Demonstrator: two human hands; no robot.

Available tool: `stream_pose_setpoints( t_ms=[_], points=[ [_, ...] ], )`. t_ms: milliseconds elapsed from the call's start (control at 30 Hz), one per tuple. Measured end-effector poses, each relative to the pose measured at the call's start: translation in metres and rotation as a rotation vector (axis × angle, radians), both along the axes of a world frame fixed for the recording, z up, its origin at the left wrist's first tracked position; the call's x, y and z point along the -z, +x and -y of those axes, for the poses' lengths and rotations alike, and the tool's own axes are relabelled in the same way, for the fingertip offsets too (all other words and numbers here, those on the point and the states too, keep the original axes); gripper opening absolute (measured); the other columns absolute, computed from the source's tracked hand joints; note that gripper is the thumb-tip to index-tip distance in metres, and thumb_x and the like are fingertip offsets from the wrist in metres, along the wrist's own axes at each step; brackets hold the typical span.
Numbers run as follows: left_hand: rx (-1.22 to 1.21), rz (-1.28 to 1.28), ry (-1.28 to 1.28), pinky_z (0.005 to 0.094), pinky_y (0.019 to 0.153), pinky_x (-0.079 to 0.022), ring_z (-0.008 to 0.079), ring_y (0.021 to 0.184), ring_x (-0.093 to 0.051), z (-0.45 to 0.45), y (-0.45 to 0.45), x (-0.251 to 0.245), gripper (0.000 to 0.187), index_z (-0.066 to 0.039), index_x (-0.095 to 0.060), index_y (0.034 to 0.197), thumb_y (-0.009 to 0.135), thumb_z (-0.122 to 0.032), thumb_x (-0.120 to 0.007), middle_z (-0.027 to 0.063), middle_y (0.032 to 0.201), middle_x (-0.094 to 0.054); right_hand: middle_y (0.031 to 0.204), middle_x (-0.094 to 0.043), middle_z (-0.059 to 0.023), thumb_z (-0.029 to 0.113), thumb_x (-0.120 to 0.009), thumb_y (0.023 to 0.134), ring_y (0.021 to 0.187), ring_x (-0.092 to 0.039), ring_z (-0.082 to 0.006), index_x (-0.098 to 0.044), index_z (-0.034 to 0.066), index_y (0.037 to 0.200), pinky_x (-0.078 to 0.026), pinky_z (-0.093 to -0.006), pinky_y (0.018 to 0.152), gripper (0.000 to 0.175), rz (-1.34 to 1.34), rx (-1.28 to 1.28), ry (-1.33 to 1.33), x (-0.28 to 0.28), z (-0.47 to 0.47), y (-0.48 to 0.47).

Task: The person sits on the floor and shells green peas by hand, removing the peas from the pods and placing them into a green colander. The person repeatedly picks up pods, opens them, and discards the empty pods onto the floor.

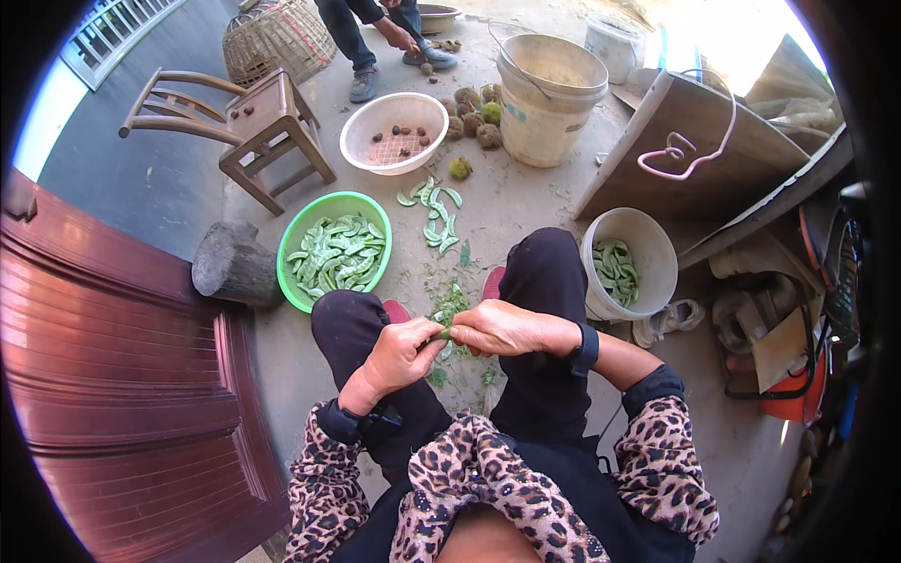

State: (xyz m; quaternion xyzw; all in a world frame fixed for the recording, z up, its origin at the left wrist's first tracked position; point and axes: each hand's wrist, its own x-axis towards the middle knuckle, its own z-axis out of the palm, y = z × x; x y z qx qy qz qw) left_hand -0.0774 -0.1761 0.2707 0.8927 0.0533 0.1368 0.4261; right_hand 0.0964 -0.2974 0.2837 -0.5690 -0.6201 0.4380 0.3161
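Note:
Between my knees, my left hand (405, 353) and my right hand (498, 328) meet, both pinching a green bean pod (442, 335) that is mostly hidden by the fingers. Green trimmings (450, 304) lie on the ground beyond and below the hands. A green plastic basket (283, 270) full of flat bean pods (339, 252) stands beyond my left knee. To the right, a white bucket (665, 262) holds more pods (616, 273). Several loose pods (438, 210) are scattered on the concrete ahead.
A pale plastic basin (352, 153) holds brown nuts, near spiky husks (488, 135) and a large bucket (542, 134). At left are a wooden chair (264, 105), a log stump (229, 262) and a red door (127, 366). Another person's hand (400, 36) is at the top. A board (690, 144) leans right.

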Motion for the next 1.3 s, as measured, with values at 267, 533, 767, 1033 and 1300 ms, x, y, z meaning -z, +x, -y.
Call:
stream_pose_setpoints(
  t_ms=[267, 533, 767, 1033, 1300],
  points=[
    [-0.241, 0.023, -0.719, 0.0172, 0.05, -0.04, 0.0016, 0.057, -0.05, 0.007, -0.005, 0.016, 0.014, 0.001, -0.061, 0.099, 0.086, -0.005, -0.06, -0.0015, 0.074, -0.06, 0.067, -0.06, -0.0077, 0.011, -0.06, 0.086, 0.06, -0.057, -0.0121, -0.056, -0.0003, 0.087, -0.046, -0.0271, 0.056, 0.012, -0.073, 0.212, 0.128, 0.024, 0.031, -0.004],
    [-0.189, 0.053, -0.632, 0.0208, 0.059, -0.046, 0.0069, 0.068, -0.057, 0.014, -0.009, 0.007, 0.015, 0.001, -0.062, 0.099, 0.084, -0.005, -0.062, 0.0022, 0.081, -0.063, 0.069, -0.059, -0.0083, 0.009, -0.059, 0.086, 0.061, -0.056, -0.0133, -0.055, -0.0004, 0.086, -0.046, -0.0264, 0.057, 0.01, -0.002, 0.226, 0.153, 0.016, 0.039, -0.01],
    [-0.104, 0.151, 0.159, 0.0309, 0.059, -0.048, 0.026, 0.066, -0.061, 0.024, -0.002, -0.002, 0.019, -0.001, -0.064, 0.09, 0.072, 0.005, -0.064, 0.0122, 0.078, -0.062, 0.066, -0.058, -0.0039, 0.01, -0.061, 0.087, 0.059, -0.054, -0.0075, -0.057, -0.0006, 0.091, -0.045, -0.0225, 0.053, 0.012, -0.111, 0.361, 0.22, 0.01, 0.05, -0.017],
    [-0.037, 0.084, 0.244, 0.0344, 0.056, -0.048, 0.0279, 0.066, -0.06, 0.035, 0.005, 0.0, 0.016, -0.005, -0.061, 0.089, 0.074, -0.005, -0.066, 0.0096, 0.076, -0.059, 0.067, -0.062, -0.009, 0.003, -0.06, 0.08, 0.063, -0.062, -0.0131, -0.059, 0.0006, 0.085, -0.049, -0.0256, 0.058, 0.006, -0.222, 0.462, 0.203, 0.022, 0.048, -0.025],
    [0.035, 0.003, 0.404, 0.0346, 0.055, -0.047, 0.027, 0.063, -0.058, 0.035, 0.005, 0.006, 0.013, -0.005, -0.058, 0.085, 0.074, -0.007, -0.064, 0.0087, 0.075, -0.056, 0.066, -0.062, -0.0099, 0.003, -0.062, 0.075, 0.062, -0.062, -0.015, -0.059, 0.0005, 0.081, -0.049, -0.0274, 0.057, 0.007, -0.132, 0.444, 0.247, 0.034, 0.043, -0.029]
  ],
)
